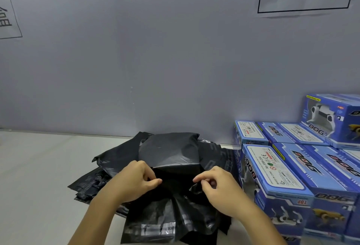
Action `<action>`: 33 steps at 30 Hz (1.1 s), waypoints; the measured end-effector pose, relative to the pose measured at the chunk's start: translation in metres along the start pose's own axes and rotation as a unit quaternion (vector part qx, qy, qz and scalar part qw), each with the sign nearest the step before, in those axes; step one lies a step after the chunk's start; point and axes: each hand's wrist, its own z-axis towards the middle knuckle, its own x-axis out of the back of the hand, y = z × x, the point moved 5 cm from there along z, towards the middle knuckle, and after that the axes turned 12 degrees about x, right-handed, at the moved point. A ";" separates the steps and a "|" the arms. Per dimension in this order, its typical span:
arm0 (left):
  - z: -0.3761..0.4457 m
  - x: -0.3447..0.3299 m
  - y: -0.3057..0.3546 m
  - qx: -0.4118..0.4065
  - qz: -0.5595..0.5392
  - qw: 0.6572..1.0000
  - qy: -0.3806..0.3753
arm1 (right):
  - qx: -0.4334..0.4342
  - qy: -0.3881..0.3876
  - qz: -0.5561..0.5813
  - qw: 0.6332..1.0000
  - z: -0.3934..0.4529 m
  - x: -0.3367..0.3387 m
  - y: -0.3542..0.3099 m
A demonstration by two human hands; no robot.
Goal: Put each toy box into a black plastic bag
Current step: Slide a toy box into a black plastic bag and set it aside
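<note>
While spare black bags [109,164] lie heaped on the table [39,186] at the left, the left hand [134,181] and right hand [218,187] each pinch the mouth of one bag [169,153] that looks already filled by a box; to the right many blue toy boxes [282,178] remain unbagged, so most work seems left

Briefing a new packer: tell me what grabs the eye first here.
Two bare hands, left hand and right hand, pinch a bulging black plastic bag atop a heap of flat black bags at table centre. At right, stacked blue cardboard toy boxes marked DOG.
</note>
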 end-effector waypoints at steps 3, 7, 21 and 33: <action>0.002 -0.003 -0.006 0.007 -0.023 1.000 0.000 | -0.008 -0.004 -0.003 1.000 0.001 -0.005 0.003; 0.006 -0.009 -0.009 0.003 -0.020 1.000 0.018 | -0.031 0.002 0.024 0.999 0.001 -0.007 0.008; 0.001 -0.006 -0.041 0.019 0.016 0.990 -0.139 | 0.000 -0.046 0.080 0.996 -0.006 -0.007 0.006; -0.008 0.032 -0.013 -0.055 -0.181 0.981 0.038 | -0.016 0.003 0.059 0.998 0.000 -0.004 0.014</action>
